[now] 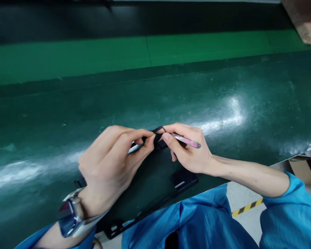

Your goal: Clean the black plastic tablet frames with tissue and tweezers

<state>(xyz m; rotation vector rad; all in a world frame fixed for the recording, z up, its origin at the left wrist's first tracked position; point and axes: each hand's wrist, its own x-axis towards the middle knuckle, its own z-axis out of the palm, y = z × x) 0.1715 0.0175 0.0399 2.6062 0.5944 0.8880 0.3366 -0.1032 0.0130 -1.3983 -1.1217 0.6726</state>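
Close together over the green work surface (134, 100), my two hands meet at a small dark part (158, 130). My left hand (114, 155), with a watch on its wrist, pinches the part's left side between thumb and fingertips. A pink-and-silver tool like tweezers (186, 140) is held in my right hand (189, 145), its handle end pointing right and its tip hidden near the dark part. Beneath the hands, a dark frame-like object (155, 204) lies along the front edge, and a black block (184, 180) rests below my right hand. The part's details are too small to tell.
A brighter green strip (93, 57) and a dark band (129, 19) run along the back. A brown box-like object (304, 20) stands at the back right. An open cardboard box (303, 171) is at the lower right, near yellow-and-black floor tape (247, 207).
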